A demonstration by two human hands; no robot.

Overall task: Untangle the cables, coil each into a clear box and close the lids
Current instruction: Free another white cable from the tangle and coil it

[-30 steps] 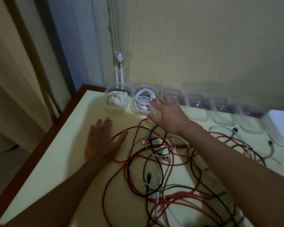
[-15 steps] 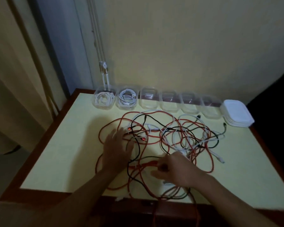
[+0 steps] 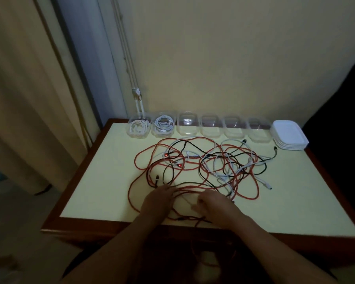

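Since half a second ago the left hand (image 3: pixel 158 198) has drawn back from the middle of the tangle to its near edge. The right hand (image 3: pixel 214 204) stays close to the front of the worktop (image 3: pixel 103 181). The left hand now lies fairly flat, with its fingers spread loosely over red and black strands. The right hand's fingers are curled in at a pale strand, but the dim light hides whether they grip it. The cables (image 3: pixel 203 167) are red, black and white, and sprawl in one loose knot across the middle of the worktop. Along the back edge stands a row of clear boxes (image 3: pixel 188 128), all with their tops off. The two at the left end each hold a coiled white cable (image 3: pixel 164 125). A stack of white lids (image 3: pixel 289 136) sits just beside the right end of the row. A curtain (image 3: pixel 19 99) hangs to the left.
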